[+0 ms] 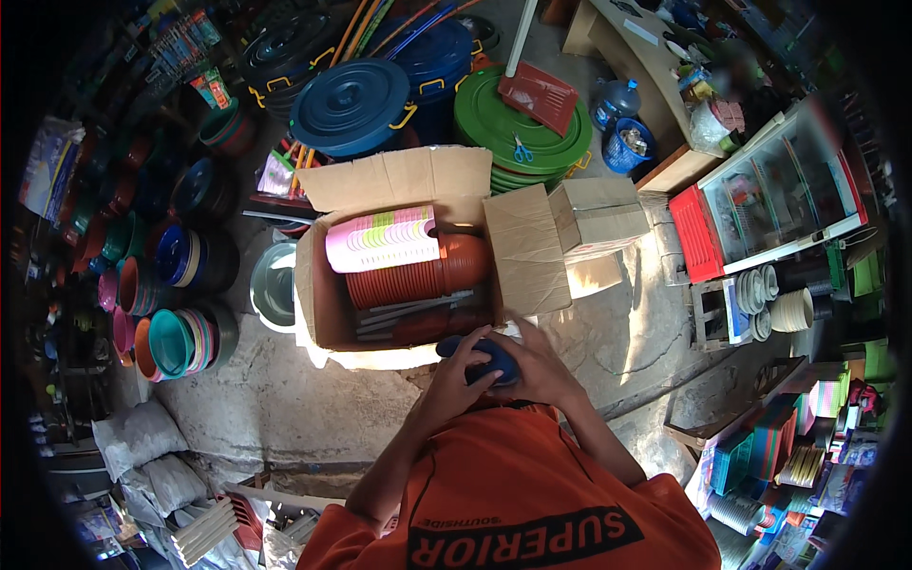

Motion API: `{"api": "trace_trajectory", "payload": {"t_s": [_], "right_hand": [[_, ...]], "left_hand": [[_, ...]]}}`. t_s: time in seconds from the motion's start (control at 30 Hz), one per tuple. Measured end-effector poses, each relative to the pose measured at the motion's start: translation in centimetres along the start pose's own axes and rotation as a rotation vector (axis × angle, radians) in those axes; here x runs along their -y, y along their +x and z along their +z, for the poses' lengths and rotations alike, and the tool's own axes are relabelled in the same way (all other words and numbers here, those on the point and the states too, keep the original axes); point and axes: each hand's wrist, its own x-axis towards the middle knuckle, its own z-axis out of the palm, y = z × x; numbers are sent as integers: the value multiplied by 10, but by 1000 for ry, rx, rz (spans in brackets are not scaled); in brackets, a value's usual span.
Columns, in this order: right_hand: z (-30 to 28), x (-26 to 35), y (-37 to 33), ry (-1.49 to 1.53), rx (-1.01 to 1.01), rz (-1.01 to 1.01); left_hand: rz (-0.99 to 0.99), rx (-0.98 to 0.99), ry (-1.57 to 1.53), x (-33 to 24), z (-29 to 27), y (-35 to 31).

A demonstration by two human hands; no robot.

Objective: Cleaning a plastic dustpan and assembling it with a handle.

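Note:
Both my hands are closed around a dark blue rounded object [497, 359], just outside the near right corner of an open cardboard box [399, 359]. My left hand [458, 372] grips its left side, and my right hand [540, 365] wraps over its right side. The fingers cover much of it, so its exact kind is hidden. A small white piece [513, 331] shows by my right fingers. Inside the box lie a stack of pink and white containers [382, 239], a stack of reddish-brown pots [399, 283] and pale rods [380, 318].
Behind the box stand large lidded tubs, one blue [349, 106] and one green [518, 123] with a red dustpan [539, 98] and scissors [522, 148] on it. A smaller carton [597, 214] sits to the right. Stacked basins [171, 342] crowd the left; a glass showcase [774, 190] stands right.

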Motion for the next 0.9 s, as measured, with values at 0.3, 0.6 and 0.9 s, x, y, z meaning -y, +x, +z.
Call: {"api": "trace_trajectory", "payload": {"t_s": [0.3,0.6,0.9], "right_hand": [[93,-17,-3,1004,547,280],[156,-6,8,1200,935,561],[293,-73,25,1326,999,1145]], "left_hand": [[-60,-99,-150,26,-18,-6],[-230,-99,-139,121,-36,-12],[-618,-294,-397,263,-31,42]]}}
